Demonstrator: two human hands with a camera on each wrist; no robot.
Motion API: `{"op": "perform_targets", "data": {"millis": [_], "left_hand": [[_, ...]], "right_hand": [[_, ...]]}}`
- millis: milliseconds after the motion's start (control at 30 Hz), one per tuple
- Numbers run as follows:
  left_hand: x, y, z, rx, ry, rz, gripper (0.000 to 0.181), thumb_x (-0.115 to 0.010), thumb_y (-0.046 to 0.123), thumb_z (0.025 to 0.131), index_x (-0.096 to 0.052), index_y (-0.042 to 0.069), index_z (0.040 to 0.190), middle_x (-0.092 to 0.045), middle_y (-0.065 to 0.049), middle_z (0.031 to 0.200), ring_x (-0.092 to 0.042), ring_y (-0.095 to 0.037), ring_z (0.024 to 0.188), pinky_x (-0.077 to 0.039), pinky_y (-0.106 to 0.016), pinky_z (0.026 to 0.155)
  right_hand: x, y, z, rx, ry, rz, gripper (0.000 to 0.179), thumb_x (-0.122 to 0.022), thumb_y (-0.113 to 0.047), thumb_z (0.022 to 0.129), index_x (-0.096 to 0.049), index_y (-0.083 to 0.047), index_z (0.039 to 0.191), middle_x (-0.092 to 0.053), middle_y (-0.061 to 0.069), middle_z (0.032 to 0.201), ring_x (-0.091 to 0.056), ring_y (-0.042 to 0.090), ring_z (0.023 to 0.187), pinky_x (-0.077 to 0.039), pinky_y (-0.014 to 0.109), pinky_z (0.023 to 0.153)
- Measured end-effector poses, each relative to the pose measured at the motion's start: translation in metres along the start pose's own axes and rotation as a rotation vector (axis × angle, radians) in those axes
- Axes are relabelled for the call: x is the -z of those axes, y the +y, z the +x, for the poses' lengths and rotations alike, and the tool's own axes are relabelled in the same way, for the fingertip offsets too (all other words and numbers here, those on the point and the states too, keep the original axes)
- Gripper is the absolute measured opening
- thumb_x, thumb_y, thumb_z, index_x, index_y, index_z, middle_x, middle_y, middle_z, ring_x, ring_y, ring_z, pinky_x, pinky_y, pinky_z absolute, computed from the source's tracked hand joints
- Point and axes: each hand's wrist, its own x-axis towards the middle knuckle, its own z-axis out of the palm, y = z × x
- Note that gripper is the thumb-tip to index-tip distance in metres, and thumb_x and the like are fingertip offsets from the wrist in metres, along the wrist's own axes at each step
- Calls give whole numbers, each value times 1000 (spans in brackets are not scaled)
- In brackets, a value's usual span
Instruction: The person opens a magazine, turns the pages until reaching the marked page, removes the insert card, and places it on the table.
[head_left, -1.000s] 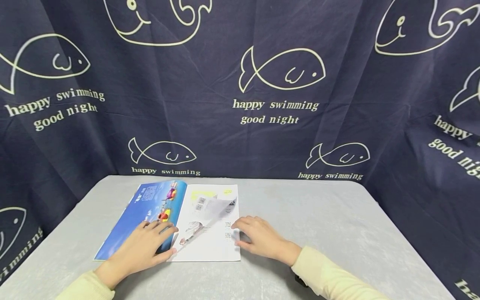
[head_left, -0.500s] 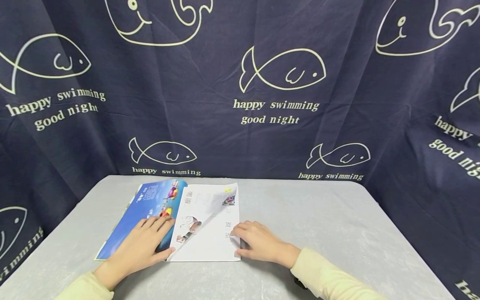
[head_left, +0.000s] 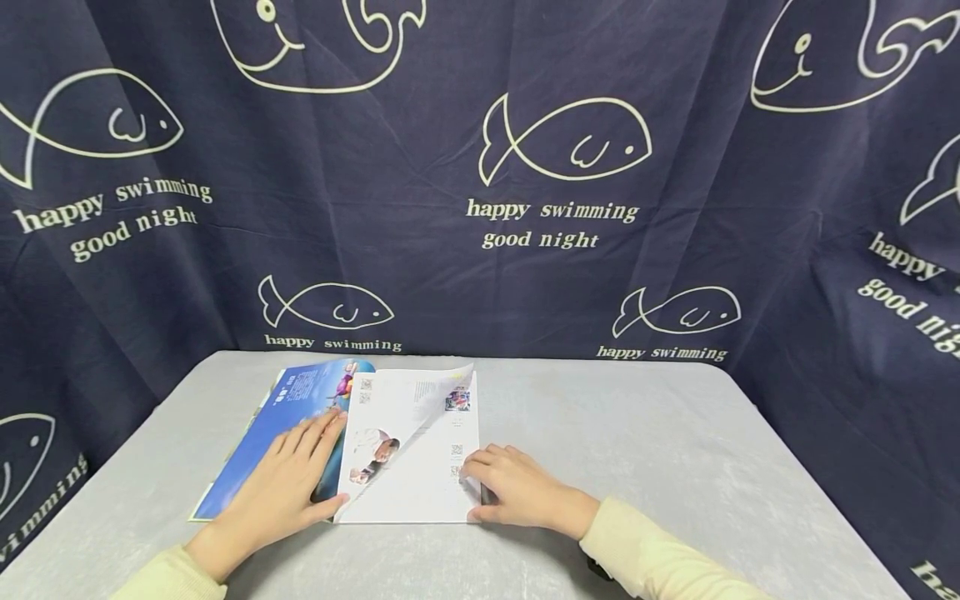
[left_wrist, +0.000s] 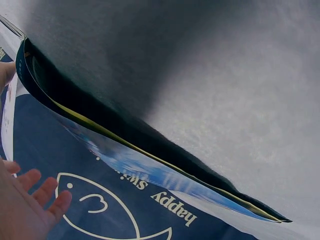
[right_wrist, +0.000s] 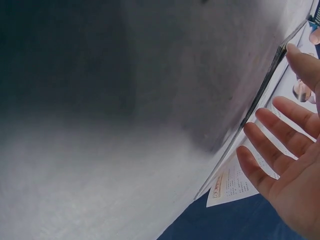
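Note:
An open magazine (head_left: 431, 492) lies on the table's left half. On its blue left page (head_left: 251, 454) my left hand (head_left: 273, 483) rests with fingers extended, its thumb by the spine. A white leaf (head_left: 367, 417), printed with a small photo of a person and codes, stands partly lifted and curls diagonally across the right page. At the magazine's right edge is my right hand (head_left: 521, 492), fingertips over the page and thumb at the lower corner. The right wrist view shows that hand (right_wrist: 292, 165) with fingers spread and loosely bent. The left hand (left_wrist: 25, 210) partly covers the blue page.
The grey table (head_left: 637, 442) extends to the right of the magazine and towards the front. A dark blue curtain (head_left: 555, 292) with fish drawings and lettering hangs behind the table and along both sides.
The lifted white leaf has swung leftward and uncovers more of the page beneath. My left hand's fingers have slid slightly up the blue page; the right hand has barely moved.

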Motion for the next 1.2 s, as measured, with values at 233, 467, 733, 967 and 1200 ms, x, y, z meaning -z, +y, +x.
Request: {"op": "perform_targets", "data": {"millis": [233, 467, 733, 967, 1200], "left_hand": [[0, -2, 0, -23, 19, 11, 97, -65, 55, 63, -34, 3, 139, -33, -21, 142, -36, -38, 122, -32, -49, 92], [-1, -1, 1, -66, -11, -1, 82, -61, 50, 67, -42, 10, 136, -27, -18, 147, -30, -37, 127, -26, -50, 97], [-4, -1, 0, -98, 1, -2, 74, -58, 43, 68, -45, 14, 135, -31, -15, 146, -32, -38, 127, -26, -53, 97], [-3, 1, 1, -107, -28, -22, 65, -56, 39, 72, -45, 22, 135, -32, -10, 146, -33, -35, 128, -22, -52, 99], [-4, 2, 0, -109, -46, -21, 64, -56, 38, 74, -42, 31, 136, -34, -7, 146, -33, -35, 128, -23, -54, 98]], "right_hand": [[-1, -1, 0, 4, 0, 4, 46, -65, -49, 76, -59, -18, 110, -60, -6, 113, -53, 11, 103, -44, 30, 85], [-2, 0, 1, 1, -5, 8, 49, -64, -52, 76, -59, -18, 110, -60, -5, 113, -53, 12, 104, -44, 31, 86], [-2, 0, 2, -1, -6, -7, 49, -65, -53, 74, -59, -19, 108, -60, -6, 112, -52, 11, 102, -43, 29, 86], [1, -2, 2, -9, -19, 1, 49, -66, -52, 73, -60, -18, 108, -60, -6, 112, -52, 11, 101, -43, 29, 86], [4, -4, 2, -23, -39, 9, 47, -66, -51, 74, -60, -19, 109, -60, -6, 112, -52, 11, 102, -43, 30, 86]]}}
